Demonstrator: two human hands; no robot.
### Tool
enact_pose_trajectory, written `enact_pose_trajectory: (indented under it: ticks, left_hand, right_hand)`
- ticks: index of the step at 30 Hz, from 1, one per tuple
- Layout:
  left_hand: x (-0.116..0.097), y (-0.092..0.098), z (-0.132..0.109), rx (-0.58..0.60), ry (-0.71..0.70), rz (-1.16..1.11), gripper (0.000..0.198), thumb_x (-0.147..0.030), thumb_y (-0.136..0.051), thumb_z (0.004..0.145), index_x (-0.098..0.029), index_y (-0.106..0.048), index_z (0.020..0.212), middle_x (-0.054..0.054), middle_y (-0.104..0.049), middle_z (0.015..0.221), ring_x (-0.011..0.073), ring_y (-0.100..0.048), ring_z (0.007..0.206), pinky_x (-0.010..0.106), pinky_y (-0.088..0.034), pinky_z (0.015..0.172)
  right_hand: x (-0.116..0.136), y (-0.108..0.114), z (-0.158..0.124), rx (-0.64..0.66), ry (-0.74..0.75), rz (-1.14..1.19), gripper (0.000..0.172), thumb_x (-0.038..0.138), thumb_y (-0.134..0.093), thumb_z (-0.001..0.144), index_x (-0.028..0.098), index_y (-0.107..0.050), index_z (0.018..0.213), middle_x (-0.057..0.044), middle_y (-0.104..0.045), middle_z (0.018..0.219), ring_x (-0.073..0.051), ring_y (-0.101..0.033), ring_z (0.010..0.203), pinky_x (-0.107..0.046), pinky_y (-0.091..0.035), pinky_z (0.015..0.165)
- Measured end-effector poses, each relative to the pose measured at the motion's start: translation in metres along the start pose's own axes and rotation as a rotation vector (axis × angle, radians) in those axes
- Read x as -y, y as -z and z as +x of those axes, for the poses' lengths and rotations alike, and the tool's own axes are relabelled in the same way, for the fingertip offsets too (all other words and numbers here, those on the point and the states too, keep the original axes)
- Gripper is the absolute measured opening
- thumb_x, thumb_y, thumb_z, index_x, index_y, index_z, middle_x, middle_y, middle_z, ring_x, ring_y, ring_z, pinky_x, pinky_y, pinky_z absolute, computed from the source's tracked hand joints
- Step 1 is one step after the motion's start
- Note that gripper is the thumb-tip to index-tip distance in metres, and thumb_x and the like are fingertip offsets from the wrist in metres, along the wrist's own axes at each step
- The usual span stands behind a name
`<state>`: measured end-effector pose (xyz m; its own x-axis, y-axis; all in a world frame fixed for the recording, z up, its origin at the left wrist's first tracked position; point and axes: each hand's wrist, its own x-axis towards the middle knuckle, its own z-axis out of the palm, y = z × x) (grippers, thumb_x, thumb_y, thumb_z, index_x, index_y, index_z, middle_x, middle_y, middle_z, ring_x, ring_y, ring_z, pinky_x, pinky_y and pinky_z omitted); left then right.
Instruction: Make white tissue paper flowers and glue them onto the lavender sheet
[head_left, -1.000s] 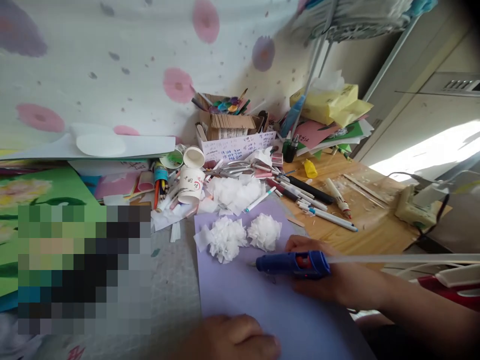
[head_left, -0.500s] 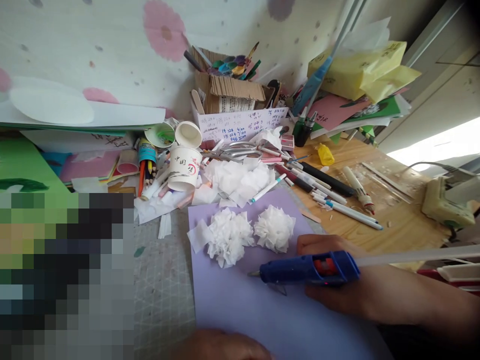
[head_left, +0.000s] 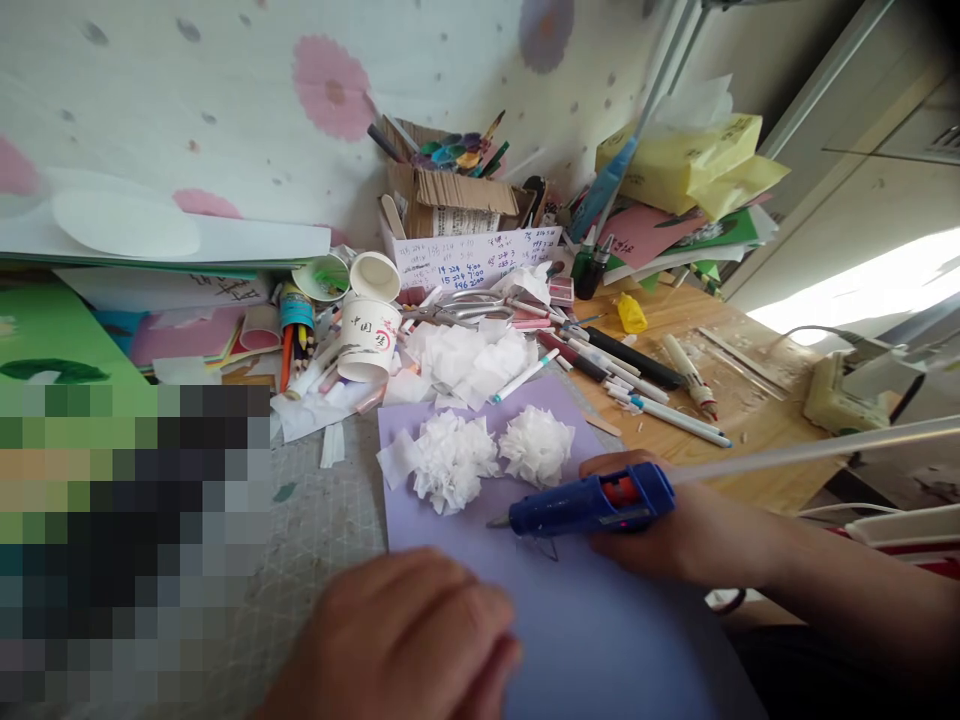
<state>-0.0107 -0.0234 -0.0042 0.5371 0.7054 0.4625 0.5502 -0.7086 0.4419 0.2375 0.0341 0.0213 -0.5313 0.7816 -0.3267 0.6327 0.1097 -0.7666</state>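
Note:
My right hand (head_left: 675,535) grips a blue hot glue gun (head_left: 577,505) with a long clear glue stick (head_left: 810,452) out of its back. Its nozzle points left, above a purple sheet of paper (head_left: 600,620). Two white crumpled-paper pom-poms lie at the sheet's far end: a larger left pom-pom (head_left: 454,462) and a rounder right pom-pom (head_left: 536,447). In the lower middle, my left hand (head_left: 405,635) is closed over the sheet's left side, fingers curled and pressed together. Whatever those fingers hold is hidden.
Behind the sheet lie white tissue pieces (head_left: 472,360), stacked paper cups (head_left: 367,335), scissors (head_left: 469,307) and several pens (head_left: 679,418). A cardboard box (head_left: 457,190) of brushes stands against the wall. A yellow tissue pack (head_left: 690,165) and a power strip (head_left: 847,390) are at the right.
My left hand has risen from the bottom edge into view over the sheet. The glue gun in my right hand has shifted slightly left and up, and the camera view has turned a little.

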Motion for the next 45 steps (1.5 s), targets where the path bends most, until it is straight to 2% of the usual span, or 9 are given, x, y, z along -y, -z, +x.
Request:
enact_pose_trajectory:
  ticks: [4,8,14,17,25,29,32,38,45]
  left_hand:
    - [0.006,0.009,0.015,-0.123,0.049,0.108,0.010,-0.017,-0.059,0.081,-0.023,-0.062,0.088,0.001,-0.061,0.083,0.0164,-0.055,0.077,0.030,-0.044,0.072]
    - [0.003,0.004,0.020,-0.121,0.078,0.207,0.011,-0.020,-0.065,0.078,-0.023,-0.064,0.089,0.002,-0.059,0.086,0.0196,-0.051,0.081,0.036,-0.040,0.075]
    - [-0.004,0.000,0.024,-0.121,0.079,0.302,0.005,-0.020,-0.066,0.077,-0.020,-0.064,0.082,0.003,-0.060,0.082,0.0203,-0.050,0.078,0.036,-0.038,0.073]
    - [-0.006,0.002,0.024,-0.130,0.066,0.335,0.002,-0.018,-0.064,0.079,-0.020,-0.064,0.078,0.002,-0.061,0.080,0.0205,-0.050,0.078,0.037,-0.037,0.072]
    - [-0.010,0.003,0.026,-0.146,0.035,0.343,0.017,-0.011,-0.057,0.081,-0.020,-0.064,0.068,0.000,-0.059,0.067,0.0177,-0.050,0.071,0.034,-0.035,0.066]
    - [-0.010,0.004,0.028,-0.150,0.034,0.352,0.012,-0.012,-0.059,0.079,-0.020,-0.066,0.075,0.001,-0.063,0.073,0.0185,-0.053,0.073,0.035,-0.037,0.068]
    - [-0.005,0.007,0.027,-0.125,0.072,0.326,0.011,-0.017,-0.060,0.079,-0.021,-0.068,0.084,0.002,-0.065,0.079,0.0199,-0.054,0.077,0.036,-0.039,0.070]
    - [0.010,0.018,0.022,0.076,0.270,0.090,0.022,-0.015,-0.051,0.085,-0.025,-0.070,0.083,0.000,-0.064,0.081,0.0171,-0.056,0.077,0.033,-0.043,0.070]
    - [0.008,0.019,0.020,0.036,0.232,0.022,0.019,-0.013,-0.056,0.082,-0.025,-0.070,0.085,0.001,-0.063,0.082,0.0167,-0.055,0.079,0.031,-0.043,0.071]
  right_hand:
    - [0.001,0.004,-0.003,0.122,0.001,0.129,0.011,0.021,-0.063,0.069,0.017,-0.053,0.072,0.000,-0.055,0.068,-0.013,-0.050,0.062,-0.022,-0.042,0.056]
    - [0.001,0.004,-0.002,0.149,-0.031,0.217,0.017,0.026,-0.067,0.068,0.016,-0.059,0.078,-0.001,-0.057,0.074,-0.015,-0.053,0.069,-0.025,-0.045,0.065]
    - [0.005,-0.003,0.002,0.183,-0.114,0.325,0.016,0.026,-0.068,0.065,0.015,-0.056,0.065,0.003,-0.049,0.056,-0.011,-0.047,0.052,-0.023,-0.040,0.051]
    - [0.005,-0.004,0.003,0.174,-0.135,0.343,0.018,0.028,-0.069,0.063,0.015,-0.057,0.066,0.003,-0.052,0.058,-0.009,-0.047,0.049,-0.022,-0.039,0.049]
    - [0.003,-0.005,0.005,0.163,-0.147,0.387,0.020,0.029,-0.071,0.061,0.015,-0.056,0.064,0.004,-0.051,0.056,-0.007,-0.046,0.045,-0.020,-0.037,0.043]
    - [0.003,-0.005,0.005,0.177,-0.133,0.410,0.021,0.028,-0.072,0.061,0.015,-0.056,0.065,0.004,-0.052,0.058,-0.006,-0.046,0.045,-0.019,-0.037,0.044]
    - [0.002,-0.005,0.005,0.183,-0.125,0.409,0.019,0.027,-0.071,0.061,0.015,-0.056,0.064,0.004,-0.052,0.057,-0.007,-0.046,0.045,-0.019,-0.037,0.044]
    - [-0.003,-0.005,0.002,0.183,-0.100,0.427,0.019,0.027,-0.071,0.061,0.014,-0.058,0.066,0.003,-0.052,0.059,-0.007,-0.045,0.045,-0.019,-0.036,0.043]
    - [-0.001,-0.003,0.002,0.159,-0.126,0.432,0.019,0.029,-0.070,0.060,0.015,-0.059,0.067,0.003,-0.052,0.057,-0.007,-0.045,0.045,-0.020,-0.035,0.043]
